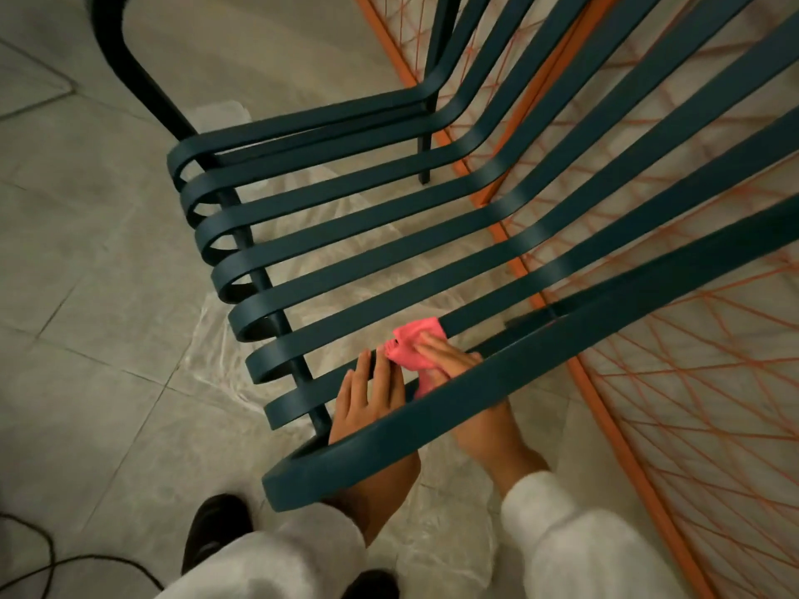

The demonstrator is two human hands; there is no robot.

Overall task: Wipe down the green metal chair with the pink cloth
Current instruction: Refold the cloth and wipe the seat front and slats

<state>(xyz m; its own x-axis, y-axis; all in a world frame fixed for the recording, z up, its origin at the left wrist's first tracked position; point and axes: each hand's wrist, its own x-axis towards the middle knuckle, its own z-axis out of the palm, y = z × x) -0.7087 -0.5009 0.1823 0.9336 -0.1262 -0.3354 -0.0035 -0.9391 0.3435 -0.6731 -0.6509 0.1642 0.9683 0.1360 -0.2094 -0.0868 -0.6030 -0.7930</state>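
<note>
Pressing pink cloth (414, 347) onto chair slat (540, 296), right hand (449, 365).

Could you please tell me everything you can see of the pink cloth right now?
The pink cloth is a small, soft-looking fabric, bunched and creased rather than spread flat. It is wrapped over one dark green slat of the metal chair, near the seat's front. The right hand presses it against the slat, fingers lying across it; a fold hangs below. The left hand rests flat on the neighbouring slat, fingertips close beside the cloth.

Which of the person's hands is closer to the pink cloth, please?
Right. The right hand presses on the pink cloth; the left hand rests flat on the slat just beside it.
</note>
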